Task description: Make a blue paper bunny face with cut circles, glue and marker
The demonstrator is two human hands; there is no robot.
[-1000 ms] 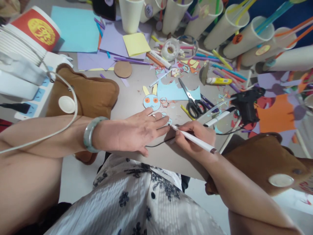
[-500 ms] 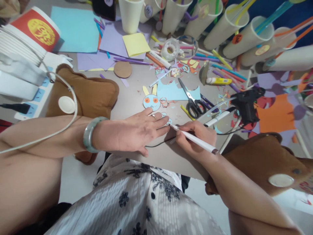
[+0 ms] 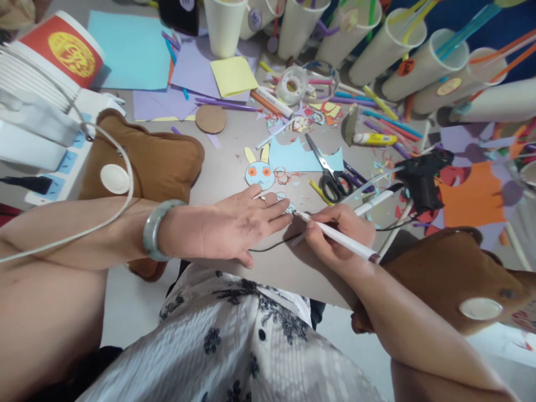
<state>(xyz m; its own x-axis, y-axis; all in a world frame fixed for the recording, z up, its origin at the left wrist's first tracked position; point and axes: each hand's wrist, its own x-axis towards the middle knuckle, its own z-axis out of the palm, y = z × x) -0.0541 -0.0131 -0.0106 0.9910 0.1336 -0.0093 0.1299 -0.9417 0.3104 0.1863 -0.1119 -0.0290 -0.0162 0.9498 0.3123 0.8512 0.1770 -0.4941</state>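
I saw the white pen (image 3: 341, 241) pinched in the fingers of the right hand (image 3: 335, 237), its tip down on a small pale-blue paper cutout (image 3: 288, 207) lying on the grey surface (image 3: 226, 173) just before the person. The left hand (image 3: 228, 226) lay flat, fingers spread and holding nothing, their tips pressing the cutout's edge.

Along the far edge stood a row of paper cups (image 3: 224, 25) — several of them stuffed with coloured straws (image 3: 460, 30), the nearest one showing nothing over its rim.

Against half a second earlier, the right hand had slid a little to the right and the pen lay flatter; the left hand had not moved.

Just beyond the hands lay a blue bunny face (image 3: 259, 174) with orange eyes, a blue paper scrap (image 3: 293, 157) and black-handled scissors (image 3: 330, 178). A black glue gun (image 3: 422, 176) sat to the right — its cord ran under the right hand. Brown cushions (image 3: 154, 159) flanked both forearms, and a tape roll (image 3: 292, 85) sat further off.
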